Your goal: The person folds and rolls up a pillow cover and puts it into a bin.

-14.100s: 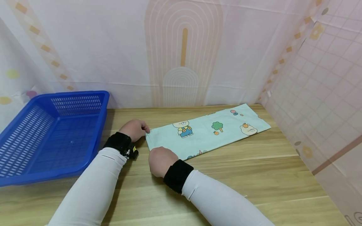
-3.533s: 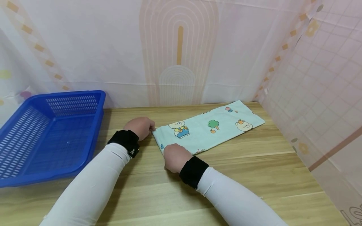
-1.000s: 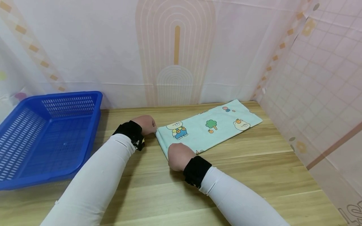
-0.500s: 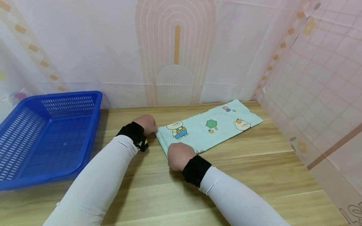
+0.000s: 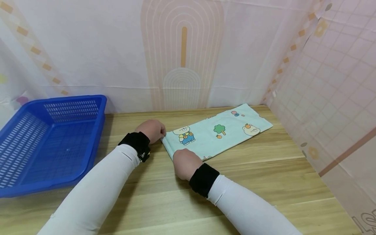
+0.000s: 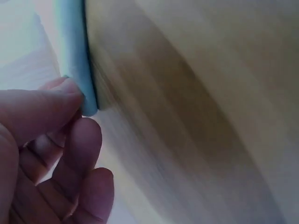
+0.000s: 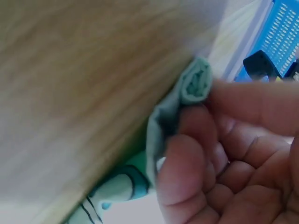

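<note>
A mint-green cloth (image 5: pixel 218 132) with bear, tree and fruit prints lies as a long folded strip, slanting up to the right. Its left end is turned over into a thin roll. My left hand (image 5: pixel 151 130) pinches the far end of that roll; in the left wrist view the thumb lies on the cloth (image 6: pixel 74 51). At the near end, my right hand (image 5: pixel 186 164) has the roll between thumb and fingers. The right wrist view shows the tight spiral end of the cloth (image 7: pixel 196 84) beside the fingertips. From above, the right hand covers the near left corner.
A blue plastic basket (image 5: pixel 101 137) with slotted sides stands on the left of the wooden table (image 5: pixel 264 189). A patterned curtain (image 5: pixel 123 49) hangs behind the table, and another wall covering (image 5: pixel 337 98) runs along the right.
Over the earlier frames the strip's left end has been rolled rightward and the strip is shorter. Both hands have shifted right with it. In the last second they have barely moved.
</note>
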The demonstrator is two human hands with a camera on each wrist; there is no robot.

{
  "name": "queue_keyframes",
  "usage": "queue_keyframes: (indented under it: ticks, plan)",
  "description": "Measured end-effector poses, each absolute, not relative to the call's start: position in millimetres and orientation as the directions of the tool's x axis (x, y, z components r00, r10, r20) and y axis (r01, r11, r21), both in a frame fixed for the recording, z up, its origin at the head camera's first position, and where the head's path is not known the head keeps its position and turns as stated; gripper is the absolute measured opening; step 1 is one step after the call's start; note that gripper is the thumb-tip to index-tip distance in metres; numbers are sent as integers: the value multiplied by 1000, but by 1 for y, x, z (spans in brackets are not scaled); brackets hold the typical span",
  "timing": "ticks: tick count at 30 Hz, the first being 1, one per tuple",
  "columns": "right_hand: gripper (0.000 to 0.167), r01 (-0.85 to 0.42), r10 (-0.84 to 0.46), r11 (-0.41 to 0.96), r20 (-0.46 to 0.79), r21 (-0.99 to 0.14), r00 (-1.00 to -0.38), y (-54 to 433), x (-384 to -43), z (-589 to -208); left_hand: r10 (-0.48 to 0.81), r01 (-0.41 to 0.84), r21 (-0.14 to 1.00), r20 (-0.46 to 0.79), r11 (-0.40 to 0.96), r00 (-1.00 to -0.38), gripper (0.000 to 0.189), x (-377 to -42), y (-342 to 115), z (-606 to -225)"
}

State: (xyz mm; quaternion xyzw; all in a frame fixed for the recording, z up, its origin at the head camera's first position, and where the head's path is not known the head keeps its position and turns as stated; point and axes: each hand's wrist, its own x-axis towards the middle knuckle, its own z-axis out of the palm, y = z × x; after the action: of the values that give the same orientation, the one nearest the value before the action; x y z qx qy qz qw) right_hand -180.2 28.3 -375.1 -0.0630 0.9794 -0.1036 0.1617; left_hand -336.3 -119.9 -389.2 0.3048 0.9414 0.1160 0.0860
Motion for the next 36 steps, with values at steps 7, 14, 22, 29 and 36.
queue_keyframes:
  ticks: [7, 14, 22, 29, 36]
  plan:
    - [26, -103, -173, 966, -298, -235, -939, 31, -178, -374, 629, 612, 173, -63, 772, -775, 24, -337, -123, -395]
    - [20, -109, -190, 957, -297, -270, -936, 30, -179, -376, 630, 610, 188, -71, 769, -773, 28, -337, -122, -395]
    - [23, -134, -208, 958, -291, -254, -934, 28, -178, -375, 634, 613, 187, -91, 768, -768, 18, -345, -123, -399]
    - [25, -127, -210, 952, -292, -279, -933, 31, -177, -376, 647, 627, 167, -114, 761, -754, 14, -342, -121, -391]
    - [30, -117, -208, 948, -297, -296, -932, 36, -176, -375, 641, 626, 136, -155, 768, -752, 11, -343, -115, -387]
